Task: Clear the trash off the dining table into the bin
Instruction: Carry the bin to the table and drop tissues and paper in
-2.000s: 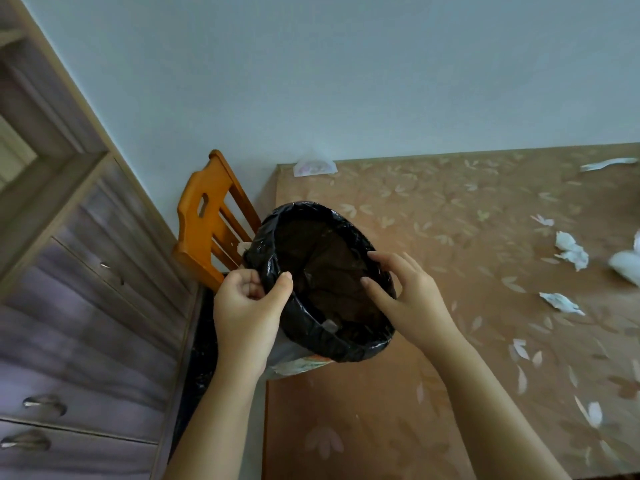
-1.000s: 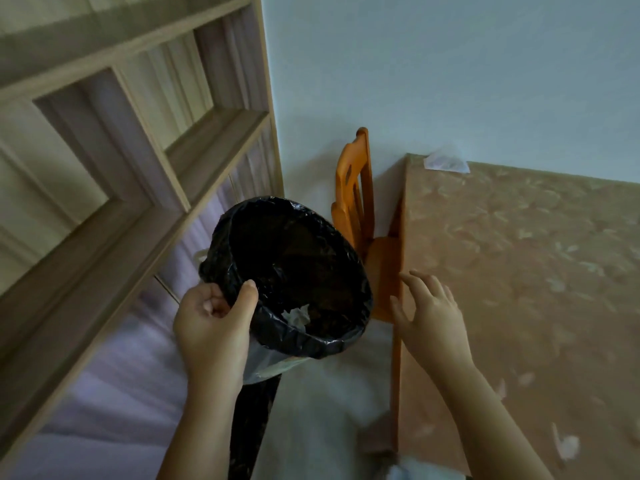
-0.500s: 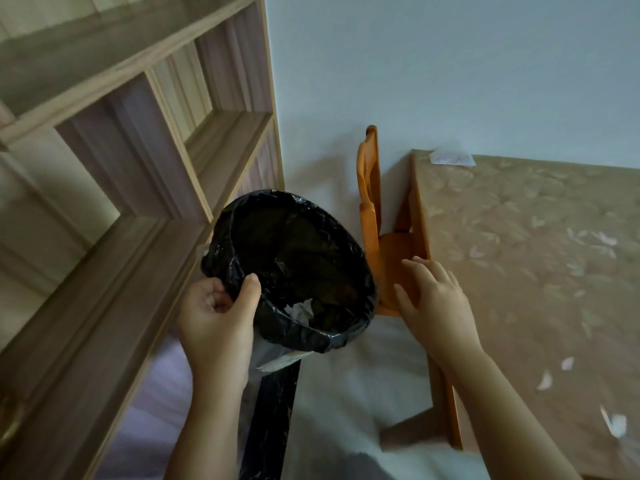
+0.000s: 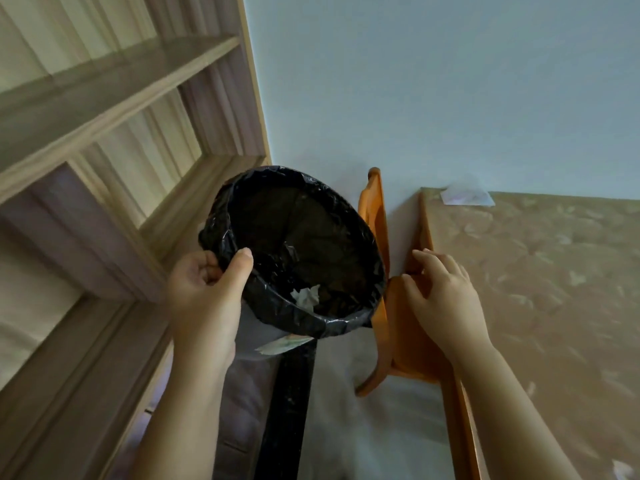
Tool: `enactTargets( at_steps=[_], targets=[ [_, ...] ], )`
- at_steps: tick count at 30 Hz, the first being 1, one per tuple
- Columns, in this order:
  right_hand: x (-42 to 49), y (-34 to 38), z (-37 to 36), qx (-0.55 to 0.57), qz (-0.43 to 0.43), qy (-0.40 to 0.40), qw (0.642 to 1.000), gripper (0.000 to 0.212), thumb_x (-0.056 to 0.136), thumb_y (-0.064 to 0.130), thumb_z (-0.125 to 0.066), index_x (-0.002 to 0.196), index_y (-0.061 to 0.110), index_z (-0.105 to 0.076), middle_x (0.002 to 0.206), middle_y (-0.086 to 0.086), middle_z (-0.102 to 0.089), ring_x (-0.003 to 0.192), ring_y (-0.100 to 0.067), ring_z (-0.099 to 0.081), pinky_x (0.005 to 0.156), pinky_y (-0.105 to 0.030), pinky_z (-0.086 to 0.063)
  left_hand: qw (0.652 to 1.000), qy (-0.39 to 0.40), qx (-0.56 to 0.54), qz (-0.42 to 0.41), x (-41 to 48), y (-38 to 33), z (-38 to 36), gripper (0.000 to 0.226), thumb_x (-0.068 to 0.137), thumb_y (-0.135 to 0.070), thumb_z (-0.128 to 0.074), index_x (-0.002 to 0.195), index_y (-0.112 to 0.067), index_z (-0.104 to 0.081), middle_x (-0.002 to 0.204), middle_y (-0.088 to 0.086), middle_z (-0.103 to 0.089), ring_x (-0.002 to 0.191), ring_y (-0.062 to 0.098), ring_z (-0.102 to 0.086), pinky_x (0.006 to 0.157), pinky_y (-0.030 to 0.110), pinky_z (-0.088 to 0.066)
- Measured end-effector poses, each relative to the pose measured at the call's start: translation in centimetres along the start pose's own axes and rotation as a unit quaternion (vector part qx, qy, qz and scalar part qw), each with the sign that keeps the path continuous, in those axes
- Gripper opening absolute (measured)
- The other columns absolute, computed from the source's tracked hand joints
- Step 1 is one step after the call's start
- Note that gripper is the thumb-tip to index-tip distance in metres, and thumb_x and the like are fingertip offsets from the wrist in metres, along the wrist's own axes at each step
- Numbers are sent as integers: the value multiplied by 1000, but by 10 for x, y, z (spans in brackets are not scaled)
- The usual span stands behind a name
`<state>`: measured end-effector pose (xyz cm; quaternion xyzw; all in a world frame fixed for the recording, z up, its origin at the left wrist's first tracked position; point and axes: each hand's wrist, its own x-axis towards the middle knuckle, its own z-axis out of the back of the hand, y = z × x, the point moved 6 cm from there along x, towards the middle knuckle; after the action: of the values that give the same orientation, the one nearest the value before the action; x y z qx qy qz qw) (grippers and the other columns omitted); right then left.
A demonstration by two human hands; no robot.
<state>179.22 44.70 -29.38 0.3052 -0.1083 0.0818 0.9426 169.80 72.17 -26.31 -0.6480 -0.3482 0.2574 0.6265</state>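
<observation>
Head camera view: the left hand (image 4: 204,303) grips the near-left rim of the bin (image 4: 298,251), thumb hooked over the black liner on the inside and the other fingers curled behind the rim on the outside. The bin is lifted off the floor and tilted so its mouth faces the camera, held beyond the left edge of the dining table (image 4: 540,306), between the wooden shelving unit (image 4: 114,140) and an orange wooden chair (image 4: 398,327). Its liner is a crinkled black plastic bag folded over the rim; below the fold a pale grey outer wall shows, with a strip of light, greenish-printed material at its lower edge. Whatever is printed there is too blurred to read, and no brand or lettering can be made out anywhere else.

Inside the bin, against the near wall, lies a crumpled white tissue (image 4: 305,296).

The right hand (image 4: 446,299) is open and holds nothing, fingers spread loosely and slightly bent, lying at the left edge of the table where the chair's seat tucks under it; the fingertips are over the table edge and the orange wood.

On the table's far left corner, against the pale wall, lies a flat white paper scrap (image 4: 467,196). A small white piece (image 4: 623,471) sits at the table's near edge, cut off by the frame. The tabletop has a tan, leaf-patterned surface.
</observation>
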Motion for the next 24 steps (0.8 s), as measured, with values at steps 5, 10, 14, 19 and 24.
enactTargets(
  at_steps=[5,10,14,19,24],
  targets=[
    [41,-15,2,-13,-25,-10,1000,42,86,30,-53,126,18,-47,128,-7,-53,121,-26,-42,97,-48,-42,999,35,-2,-24,36,-10,-56,26,54,-47,-68,47,-31,-49,54,-5,-47,62,23,-46,62,41,-44],
    [83,-26,0,-35,-50,-38,997,42,85,30,-54,125,17,-48,129,-7,-53,121,-26,-42,96,-44,-41,995,89,5,-33,83,-9,-113,25,55,-47,-69,49,-30,-52,61,7,-49,65,25,-49,63,41,-44],
    [125,-29,-14,-48,-73,-58,995,41,87,30,-53,126,19,-47,131,-5,-52,123,-25,-40,97,-43,-40,990,134,-2,-38,131,-4,-157,25,55,-46,-70,62,-26,-58,67,4,-56,67,23,-55,66,43,-49],
    [185,-23,-23,-48,-104,-120,986,38,86,25,-55,123,17,-50,125,-6,-56,117,-28,-45,93,-43,-42,977,208,-5,-45,196,-1,-224,24,60,-40,-70,65,-21,-55,66,8,-53,67,26,-53,67,44,-48],
    [227,-31,-24,-88,-159,-143,973,40,84,24,-56,122,15,-51,123,-10,-57,114,-31,-48,91,-47,-44,968,249,-5,-41,248,6,-286,13,61,-39,-70,61,-32,-59,66,3,-56,68,25,-56,70,49,-53]
  ],
)
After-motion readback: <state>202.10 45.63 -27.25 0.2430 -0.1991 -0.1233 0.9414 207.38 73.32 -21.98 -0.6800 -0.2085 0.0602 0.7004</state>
